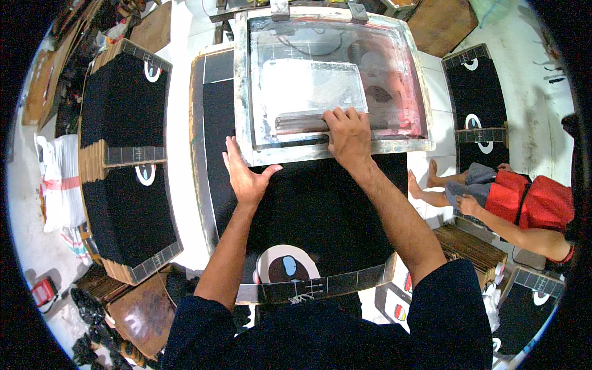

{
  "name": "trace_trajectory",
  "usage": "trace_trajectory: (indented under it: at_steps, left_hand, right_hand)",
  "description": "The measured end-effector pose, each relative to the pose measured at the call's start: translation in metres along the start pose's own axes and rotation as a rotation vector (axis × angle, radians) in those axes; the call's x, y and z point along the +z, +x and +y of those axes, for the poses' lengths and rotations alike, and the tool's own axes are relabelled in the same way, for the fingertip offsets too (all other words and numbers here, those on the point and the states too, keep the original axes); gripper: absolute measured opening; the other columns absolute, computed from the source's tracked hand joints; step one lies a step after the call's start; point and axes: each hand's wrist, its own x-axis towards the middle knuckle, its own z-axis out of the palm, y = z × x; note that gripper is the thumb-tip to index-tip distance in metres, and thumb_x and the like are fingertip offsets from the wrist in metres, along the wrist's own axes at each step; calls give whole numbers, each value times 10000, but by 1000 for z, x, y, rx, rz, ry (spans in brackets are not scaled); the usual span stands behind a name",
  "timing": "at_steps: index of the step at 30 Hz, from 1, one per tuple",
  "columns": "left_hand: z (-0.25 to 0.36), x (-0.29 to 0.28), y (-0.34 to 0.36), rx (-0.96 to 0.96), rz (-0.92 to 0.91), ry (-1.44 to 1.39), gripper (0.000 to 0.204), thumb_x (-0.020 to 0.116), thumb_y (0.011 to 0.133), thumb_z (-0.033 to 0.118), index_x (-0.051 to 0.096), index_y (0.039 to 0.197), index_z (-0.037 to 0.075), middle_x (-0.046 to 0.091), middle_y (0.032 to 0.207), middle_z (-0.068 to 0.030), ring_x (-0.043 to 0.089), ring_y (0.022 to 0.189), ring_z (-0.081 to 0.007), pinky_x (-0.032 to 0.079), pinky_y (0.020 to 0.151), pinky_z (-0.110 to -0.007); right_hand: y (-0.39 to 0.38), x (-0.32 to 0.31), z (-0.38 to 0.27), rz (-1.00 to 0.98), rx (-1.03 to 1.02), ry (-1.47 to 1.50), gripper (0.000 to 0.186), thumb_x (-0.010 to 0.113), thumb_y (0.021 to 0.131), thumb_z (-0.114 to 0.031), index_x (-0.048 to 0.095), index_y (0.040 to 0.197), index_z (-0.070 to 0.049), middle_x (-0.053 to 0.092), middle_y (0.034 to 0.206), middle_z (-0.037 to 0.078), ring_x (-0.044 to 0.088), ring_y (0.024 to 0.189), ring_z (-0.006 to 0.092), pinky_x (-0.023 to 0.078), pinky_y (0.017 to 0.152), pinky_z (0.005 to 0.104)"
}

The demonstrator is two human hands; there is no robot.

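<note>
A screen-printing frame [242, 92] with a pale, paint-smeared rim lies over the far part of a black fabric panel [314, 203] on the board before me. My right hand [350, 134] is wrapped round the right end of a squeegee [300, 123], which rests on the mesh near the frame's near edge. My left hand [248, 179] is open, thumb and fingers spread, at the frame's near left corner; whether it presses on the rim is hard to tell. On the black fabric's near end shows a printed white ring eye [288, 268] with a blue spot.
Boards with black fabric [132, 105] stand in a long row at left, others [478, 92] at right. A person in red [512, 197] sits on the right, legs toward my board. Metal hinges [357, 12] hold the frame's far side. Stacked brown boards [472, 246] lie near right.
</note>
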Motion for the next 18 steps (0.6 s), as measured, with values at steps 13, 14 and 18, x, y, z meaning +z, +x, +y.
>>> trace_trajectory:
  at_steps: [13, 14, 18]
  left_hand:
    - [-4, 12, -12, 21, 156, -324, 1078, 976, 663, 238, 409, 1536, -38, 472, 1549, -267, 482, 1428, -401, 417, 1172, -477]
    - [-5, 12, -12, 54, 167, -300, 1073, 975, 666, 235, 409, 1535, -39, 470, 1546, -275, 487, 1421, -408, 425, 1167, -471]
    - [-6, 11, -11, 93, 177, -207, 1097, 990, 659, 246, 400, 1533, -56, 500, 1538, -243, 540, 1383, -350, 448, 1145, -428]
  right_hand:
    - [12, -8, 5, 66, 40, 49, 219, 654, 841, -87, 716, 1044, -142, 722, 925, 46, 664, 952, 277, 464, 878, 455]
    - [19, -10, 7, 31, 36, 43, 222, 656, 840, -87, 714, 1047, -143, 722, 935, 52, 664, 958, 281, 467, 869, 461]
    - [47, -21, 18, -75, -6, 73, 269, 725, 800, -97, 707, 1065, -142, 722, 976, 73, 664, 967, 307, 479, 836, 484]
